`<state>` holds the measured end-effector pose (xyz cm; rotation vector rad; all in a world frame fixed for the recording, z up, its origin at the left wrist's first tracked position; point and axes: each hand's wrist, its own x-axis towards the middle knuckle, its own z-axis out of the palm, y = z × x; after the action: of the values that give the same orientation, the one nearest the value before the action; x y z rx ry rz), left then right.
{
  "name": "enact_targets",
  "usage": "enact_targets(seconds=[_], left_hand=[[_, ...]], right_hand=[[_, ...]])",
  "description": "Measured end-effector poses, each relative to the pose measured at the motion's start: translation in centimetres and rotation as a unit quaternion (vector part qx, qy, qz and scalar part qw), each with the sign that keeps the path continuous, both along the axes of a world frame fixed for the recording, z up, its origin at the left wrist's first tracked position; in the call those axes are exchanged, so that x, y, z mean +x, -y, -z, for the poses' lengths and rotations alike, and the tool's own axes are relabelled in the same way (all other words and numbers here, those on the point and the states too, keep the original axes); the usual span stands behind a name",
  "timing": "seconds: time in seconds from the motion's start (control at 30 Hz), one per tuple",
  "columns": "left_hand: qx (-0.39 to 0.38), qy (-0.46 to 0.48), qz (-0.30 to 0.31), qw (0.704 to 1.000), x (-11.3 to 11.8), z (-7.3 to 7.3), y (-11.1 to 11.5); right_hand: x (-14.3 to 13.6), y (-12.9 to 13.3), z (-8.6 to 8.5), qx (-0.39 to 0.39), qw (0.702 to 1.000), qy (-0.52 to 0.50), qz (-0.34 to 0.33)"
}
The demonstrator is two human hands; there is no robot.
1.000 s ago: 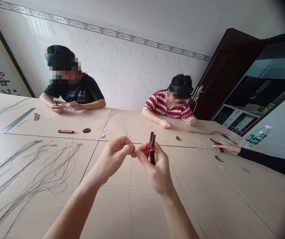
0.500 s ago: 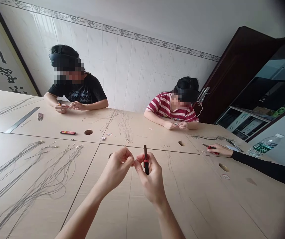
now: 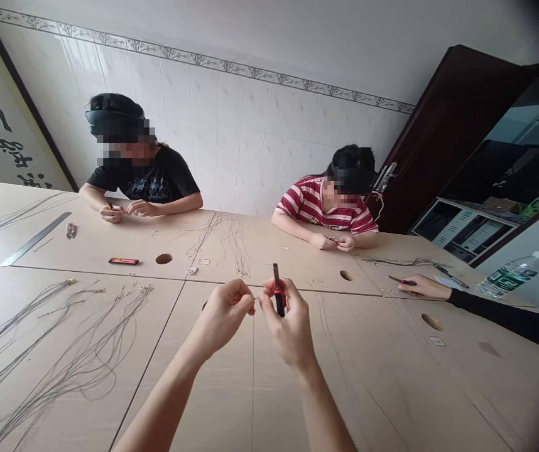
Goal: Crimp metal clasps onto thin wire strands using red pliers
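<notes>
My left hand [image 3: 227, 321] is closed in a pinch at the fingertips. A thin dark cord [image 3: 253, 376] hangs from there down towards the near side of the table. In my right hand [image 3: 293, 329] is a slim black tool with a red part [image 3: 279, 302], standing nearly upright between thumb and fingers; its exact kind does not show. The right thumb and index fingertips are pinched close to the left fingertips, a small gap between the hands. Whatever tiny piece lies at the fingertips is too small to make out.
Bundles of thin cords with small metal ends [image 3: 109, 339] spread over the table [image 3: 203, 402] at left. A metal ruler [image 3: 36, 240], a red-black box [image 3: 123, 261] and a bottle [image 3: 514, 274] lie farther off. Two people sit opposite; another person's hand [image 3: 423, 285] reaches in from the right.
My hands have parted slightly, the right one shifting a little right, and the tool tilts a bit differently. The view has shifted slightly. The hanging cord now runs straighter down.
</notes>
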<state>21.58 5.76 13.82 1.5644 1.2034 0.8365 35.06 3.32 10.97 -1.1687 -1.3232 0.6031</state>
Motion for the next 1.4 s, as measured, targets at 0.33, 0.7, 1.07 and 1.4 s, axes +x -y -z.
enact_targets(seconds=[0.33,0.7,1.07,1.4], left_hand=[[-0.01,0.05,0.002,0.999,-0.4,0.1,-1.4],[0.035,0.088,-0.032,0.995,-1.0,-1.6,-3.0],[-0.011,0.091,-0.022,0.996,-1.2,-1.2,-1.9],[0.026,0.062,0.016,0.998,-1.7,-1.2,-1.2]], right_hand=[[0.2,-2.2,-0.1,-0.033,0.991,-0.119,-0.058],[-0.7,-3.9,-1.6,0.028,0.987,-0.144,-0.066],[0.2,-2.0,-1.0,0.056,0.996,-0.058,-0.043],[0.7,-1.0,-1.3,0.014,0.996,0.004,-0.091]])
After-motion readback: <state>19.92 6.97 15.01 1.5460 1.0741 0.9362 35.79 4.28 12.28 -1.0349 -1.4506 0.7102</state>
